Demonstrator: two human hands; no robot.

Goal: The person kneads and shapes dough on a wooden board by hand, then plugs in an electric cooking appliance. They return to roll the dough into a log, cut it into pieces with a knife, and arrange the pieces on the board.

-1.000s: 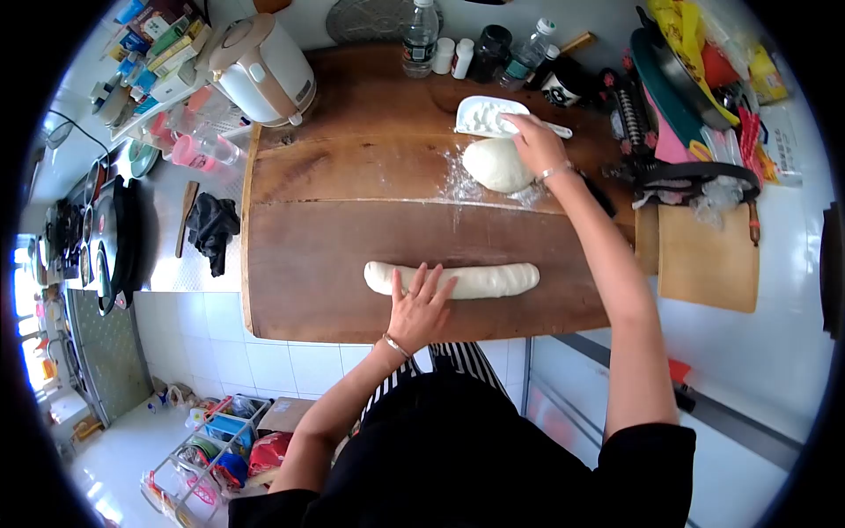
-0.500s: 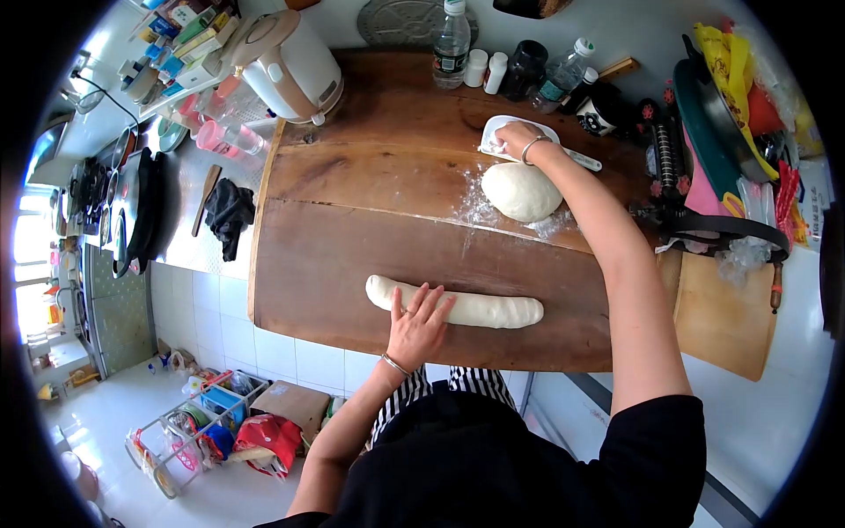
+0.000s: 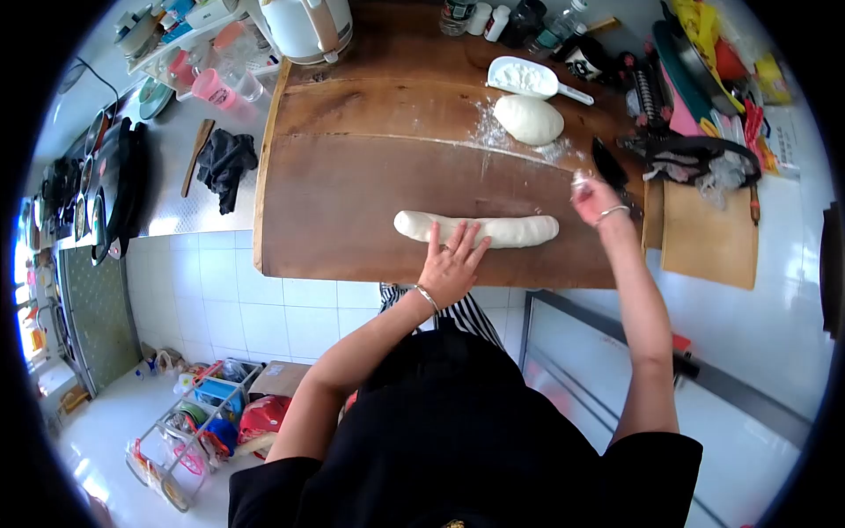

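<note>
A long roll of white dough [image 3: 519, 231] lies near the front edge of the wooden board [image 3: 334, 189]. My left hand [image 3: 451, 264] rests on its left half, fingers spread and lying flat. To the right of the roll, my right hand [image 3: 595, 201] is raised with its fingers bunched around white flour [image 3: 579, 179], which shows at the fingertips. Farther back sits a rounded lump of dough [image 3: 530, 121] with loose flour scattered around it. Behind that lump is a white scoop [image 3: 522, 77] containing flour.
A dark blade-like tool [image 3: 609, 163] lies just beyond my right hand. Bottles and jars [image 3: 526, 22] line the back, and a kettle [image 3: 308, 31] stands at the back left. A black cloth [image 3: 226, 167] and a wooden spatula [image 3: 198, 158] lie on the metal counter at left.
My right hand has left the flour scoop and come forward to the right of the dough roll, with flour in its fingers. My left hand stays on the roll. The camera view has shifted.
</note>
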